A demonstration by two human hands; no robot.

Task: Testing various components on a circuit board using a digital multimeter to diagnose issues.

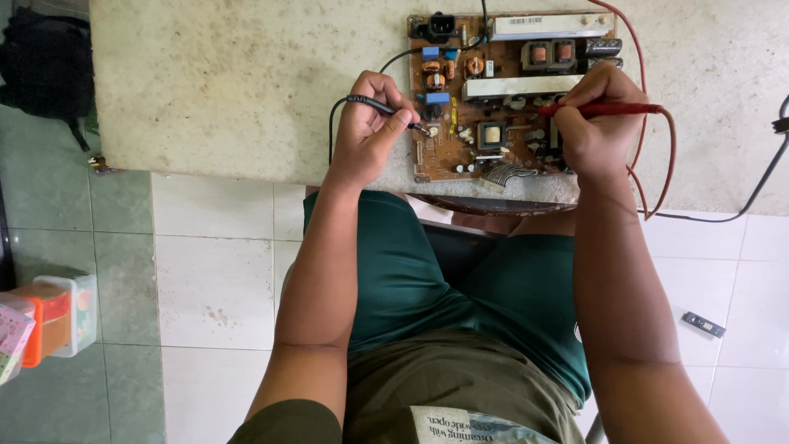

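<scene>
A brown circuit board (493,152) with coils, capacitors and two long metal heat sinks lies at the near edge of a pale stone slab (238,82). My left hand (370,123) grips a black test probe (382,105), its tip touching the board's left side. My right hand (596,123) pinches a red test probe (604,108) like a pen, tip down on the board's right half. A red lead (670,156) loops from that probe past my wrist.
A black cable (760,177) runs off the slab's right side. White and green floor tiles lie below, with a small dark stick-like object (703,324) at right. A clear plastic box with an orange container (57,321) stands at left. A dark bag (45,66) sits top left.
</scene>
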